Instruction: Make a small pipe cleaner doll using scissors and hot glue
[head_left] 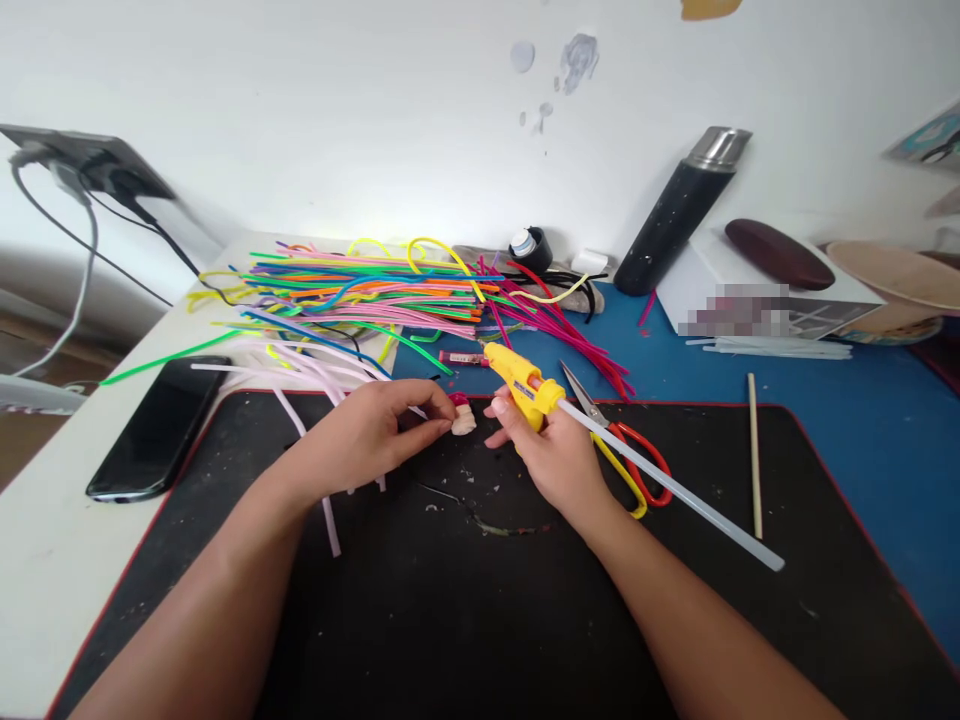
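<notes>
My right hand (559, 455) is wrapped round the handle of a yellow hot glue gun (519, 378). A long translucent glue stick (675, 488) juts from its back end toward the lower right. The gun's nozzle points up and to the left, away from my other hand. Between the thumb and fingertips of my left hand (386, 425) is a small cream and magenta piece (463, 416), whose kind I cannot make out. Scissors (626, 450) with red and yellow handles lie just right of my right hand. Pale lilac pipe cleaners (300, 365) pass under my left hand.
A heap of coloured pipe cleaners (375, 290) lies at the back. A black phone (161, 430) rests at the left. Behind on the right, a dark flask (679, 215) leans against the wall near a white box (690, 270). A thin stick (754, 455) lies on the black mat (465, 620).
</notes>
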